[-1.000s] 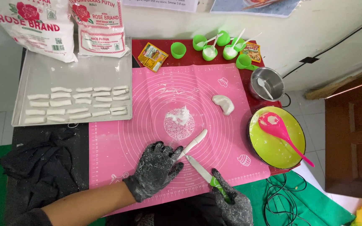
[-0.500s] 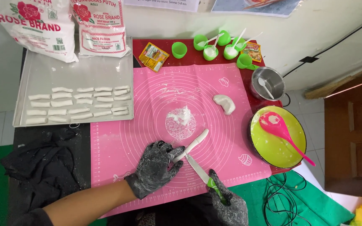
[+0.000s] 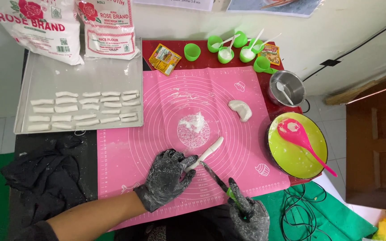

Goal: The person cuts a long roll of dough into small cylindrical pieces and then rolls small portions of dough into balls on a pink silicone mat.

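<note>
1. Compared with a second ago, our left hand (image 3: 166, 178) has barely shifted: it presses on the near end of the white dough strip (image 3: 207, 152), fingers curled together over it, on the pink mat (image 3: 157, 116).
2. Our right hand (image 3: 248, 215) has brought the green-handled knife (image 3: 220, 183) closer; its tip now meets the strip just beside our left fingers (image 3: 186, 161). The right fingers are closed tight around the handle.
3. We judge a cut at the strip's near end is about to begin; the strip looks whole.
4. The strip lies slanted, just below the floury patch (image 3: 194, 121) at the mat's centre; a curved dough lump (image 3: 241, 110) sits apart to the right.
5. Two white flour bags (image 3: 72, 27) with red flower prints stand at the far left, leaning over the grey tray (image 3: 90, 71) of cut dough pieces (image 3: 86, 110).
6. A small yellow-and-red sachet (image 3: 164, 58) lies at the mat's far edge; another sachet (image 3: 271, 53) sits by the green cups (image 3: 228, 49).
7. Paper sheets hang on the wall above, mostly cropped.
</note>
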